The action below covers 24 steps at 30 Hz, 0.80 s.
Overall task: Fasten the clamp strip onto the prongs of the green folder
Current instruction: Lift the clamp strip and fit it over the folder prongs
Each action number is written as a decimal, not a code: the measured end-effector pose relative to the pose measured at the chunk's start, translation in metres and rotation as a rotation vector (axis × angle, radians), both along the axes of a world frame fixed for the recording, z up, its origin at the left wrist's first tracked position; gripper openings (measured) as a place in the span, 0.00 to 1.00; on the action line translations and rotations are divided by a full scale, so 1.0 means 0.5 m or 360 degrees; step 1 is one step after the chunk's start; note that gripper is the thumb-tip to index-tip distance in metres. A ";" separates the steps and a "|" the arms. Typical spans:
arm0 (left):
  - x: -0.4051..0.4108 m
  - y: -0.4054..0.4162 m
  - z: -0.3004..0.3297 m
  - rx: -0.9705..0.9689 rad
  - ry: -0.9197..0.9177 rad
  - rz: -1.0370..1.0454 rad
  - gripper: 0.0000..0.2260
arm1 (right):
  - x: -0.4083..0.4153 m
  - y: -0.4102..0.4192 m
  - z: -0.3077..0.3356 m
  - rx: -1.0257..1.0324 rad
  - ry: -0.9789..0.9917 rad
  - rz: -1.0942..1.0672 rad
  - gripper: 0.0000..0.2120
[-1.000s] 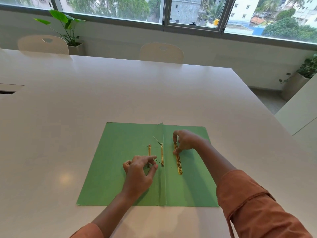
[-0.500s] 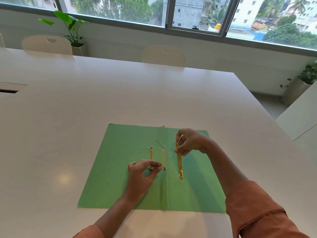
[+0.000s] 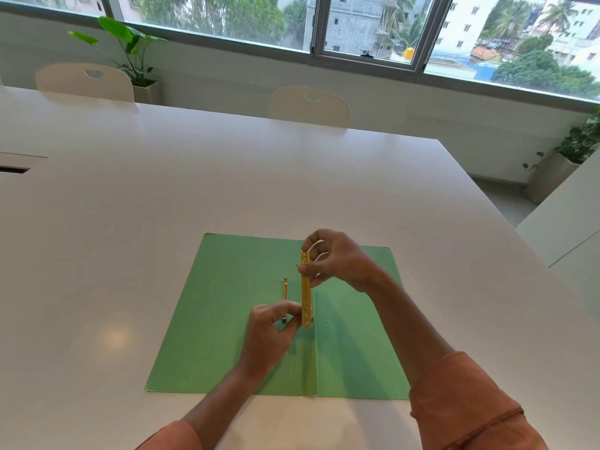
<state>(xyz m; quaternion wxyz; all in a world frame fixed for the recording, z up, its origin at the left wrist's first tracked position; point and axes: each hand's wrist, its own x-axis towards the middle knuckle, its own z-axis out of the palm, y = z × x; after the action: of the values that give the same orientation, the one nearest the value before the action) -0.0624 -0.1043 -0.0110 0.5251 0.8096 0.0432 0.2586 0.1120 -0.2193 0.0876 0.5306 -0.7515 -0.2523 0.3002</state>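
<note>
The green folder (image 3: 227, 319) lies open and flat on the white table. My right hand (image 3: 337, 261) pinches the top end of the gold clamp strip (image 3: 306, 293), held lengthwise just above the folder's centre crease. My left hand (image 3: 269, 332) pinches the near prong of the fastener at the strip's lower end. A second narrow gold bar (image 3: 285, 289) lies on the left leaf beside the crease, with a thin prong sticking out to its left.
The white table (image 3: 162, 206) stretches wide around the folder. Two white chairs (image 3: 310, 105) stand at its far edge. A potted plant (image 3: 130, 53) is by the window, another plant (image 3: 578, 147) at the right. A cable slot (image 3: 13, 170) is at far left.
My right hand has lifted the clamp strip off the right leaf and carried it left over the crease. My left hand stays pinched at the near prong.
</note>
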 end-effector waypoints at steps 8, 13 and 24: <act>-0.004 -0.001 0.004 -0.0024 0.0025 0.0037 0.07 | -0.004 0.003 -0.011 -0.0125 -0.0079 -0.0007 0.19; -0.003 -0.001 0.005 -0.0035 0.0059 0.0055 0.07 | -0.006 0.007 -0.017 -0.0124 -0.0105 -0.0061 0.19; 0.076 0.052 0.036 -0.0060 0.0232 0.0310 0.13 | -0.011 0.008 -0.049 0.0001 -0.0143 -0.0162 0.19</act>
<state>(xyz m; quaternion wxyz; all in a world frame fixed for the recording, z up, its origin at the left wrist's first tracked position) -0.0245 -0.0781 0.0068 0.5080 0.8082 0.1646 0.2481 0.1066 -0.2152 0.0629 0.5336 -0.7759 -0.2373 0.2387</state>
